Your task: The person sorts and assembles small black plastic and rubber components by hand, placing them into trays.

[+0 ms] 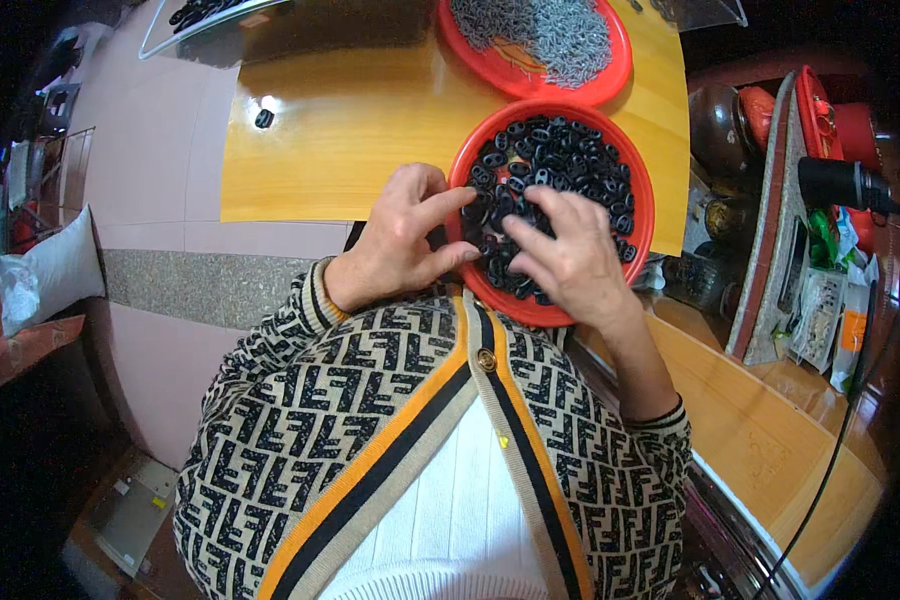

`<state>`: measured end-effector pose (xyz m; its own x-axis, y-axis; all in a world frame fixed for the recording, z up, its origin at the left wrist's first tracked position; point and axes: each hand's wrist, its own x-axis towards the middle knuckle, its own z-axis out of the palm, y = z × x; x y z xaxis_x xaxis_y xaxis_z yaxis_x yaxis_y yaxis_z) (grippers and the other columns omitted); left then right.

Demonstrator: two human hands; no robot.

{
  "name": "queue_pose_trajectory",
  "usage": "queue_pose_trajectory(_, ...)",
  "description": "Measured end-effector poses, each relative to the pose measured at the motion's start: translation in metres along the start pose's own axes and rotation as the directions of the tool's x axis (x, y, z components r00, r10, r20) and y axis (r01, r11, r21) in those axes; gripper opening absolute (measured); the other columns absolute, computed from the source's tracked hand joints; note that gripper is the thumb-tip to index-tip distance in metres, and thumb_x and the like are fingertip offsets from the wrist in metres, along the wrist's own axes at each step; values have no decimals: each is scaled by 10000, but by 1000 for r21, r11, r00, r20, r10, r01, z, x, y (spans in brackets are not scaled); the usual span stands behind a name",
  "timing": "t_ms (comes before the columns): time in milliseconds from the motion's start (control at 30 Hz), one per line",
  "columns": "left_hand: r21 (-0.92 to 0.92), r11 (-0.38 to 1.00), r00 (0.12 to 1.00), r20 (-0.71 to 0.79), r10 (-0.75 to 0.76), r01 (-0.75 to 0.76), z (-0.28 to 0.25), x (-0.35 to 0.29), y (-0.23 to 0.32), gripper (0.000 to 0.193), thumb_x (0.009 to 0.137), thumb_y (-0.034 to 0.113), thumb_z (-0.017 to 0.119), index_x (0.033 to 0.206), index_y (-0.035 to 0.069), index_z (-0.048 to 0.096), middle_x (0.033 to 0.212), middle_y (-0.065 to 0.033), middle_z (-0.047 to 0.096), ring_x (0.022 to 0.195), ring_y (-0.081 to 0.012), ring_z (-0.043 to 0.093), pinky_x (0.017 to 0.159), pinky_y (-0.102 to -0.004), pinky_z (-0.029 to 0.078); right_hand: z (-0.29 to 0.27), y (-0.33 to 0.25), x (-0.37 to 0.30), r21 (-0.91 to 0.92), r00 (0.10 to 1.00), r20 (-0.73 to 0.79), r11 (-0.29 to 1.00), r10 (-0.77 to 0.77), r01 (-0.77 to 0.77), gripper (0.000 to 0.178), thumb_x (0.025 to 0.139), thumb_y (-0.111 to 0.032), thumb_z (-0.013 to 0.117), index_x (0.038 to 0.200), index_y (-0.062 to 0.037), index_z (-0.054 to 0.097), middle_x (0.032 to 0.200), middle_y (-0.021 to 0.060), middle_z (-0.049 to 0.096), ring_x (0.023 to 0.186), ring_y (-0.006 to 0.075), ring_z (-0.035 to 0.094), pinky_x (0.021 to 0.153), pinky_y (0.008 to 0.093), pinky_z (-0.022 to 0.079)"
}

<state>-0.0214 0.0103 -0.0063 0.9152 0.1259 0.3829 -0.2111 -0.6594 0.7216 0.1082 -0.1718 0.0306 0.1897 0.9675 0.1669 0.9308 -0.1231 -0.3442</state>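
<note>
A round red basin (642, 190) at the table's near edge, close against my body, holds many small black oval plastic pieces with two holes (570, 160). My left hand (395, 240) reaches over the basin's left rim. Its thumb and index finger are spread apart at the pieces, with nothing visible held between them. Inside the basin, my right hand (575, 255) hovers low over the pieces, fingers parted and slightly blurred. Its fingertips are at or just above the heap, and no piece shows clearly in its grasp.
Behind the basin, a red tray (615, 75) of grey metal screws stands on the yellow wooden table (340, 150). One loose black piece (264, 118) lies at the table's left. A wire-edged rack (160, 45) is at far left; a shelf with jars (720, 130) stands right.
</note>
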Motion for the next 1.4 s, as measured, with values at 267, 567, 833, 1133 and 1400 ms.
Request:
queue_pose_trajectory(267, 21, 995, 994, 57, -97, 96, 0, 1, 2, 391, 630, 175, 704, 961, 14, 571, 776, -140, 518, 735, -294, 515, 633, -362, 435, 5, 25, -16, 6, 960, -268, 997, 76, -77, 307, 632, -108, 658, 917, -29, 575, 955, 106, 521, 878, 275, 490, 765, 378, 386)
queue_pose_trajectory(567, -2, 970, 960, 143, -240, 243, -5, 13, 2, 292, 689, 177, 667, 930, 31, 591, 708, -112, 530, 663, -270, 535, 579, -345, 442, 11, 4, -9, -28, 972, -227, 997, 66, -75, 154, 619, -72, 596, 773, -67, 593, 732, 45, 459, 755, 215, 469, 696, 343, 359)
queue_pose_trajectory(833, 9, 977, 969, 121, -214, 215, -2, 10, 0, 273, 701, 173, 657, 926, 32, 596, 712, -111, 535, 670, -266, 544, 588, -341, 444, 26, -4, -4, 5, 983, -173, 998, 61, -61, 211, 636, -55, 603, 846, -66, 606, 748, 49, 467, 745, 210, 466, 685, 341, 344)
queue_pose_trajectory(1133, 4, 969, 962, 118, -244, 245, -4, 13, -1, 261, 710, 171, 652, 925, 29, 607, 729, -116, 544, 671, -262, 551, 591, -334, 445, 32, -8, 4, -7, 982, -185, 999, -34, 34, 156, 699, -120, 479, 798, -80, 592, 747, 44, 465, 751, 199, 461, 695, 341, 332)
queue_pose_trajectory(1400, -163, 953, 967, 45, -252, 256, -7, 16, -8, 216, 715, 133, 653, 906, 37, 621, 756, -124, 547, 651, -251, 552, 573, -314, 444, 31, -7, 7, 135, 963, -268, 990, -12, 50, 93, 655, -46, 522, 743, -36, 547, 752, 79, 467, 737, 235, 469, 659, 328, 371)
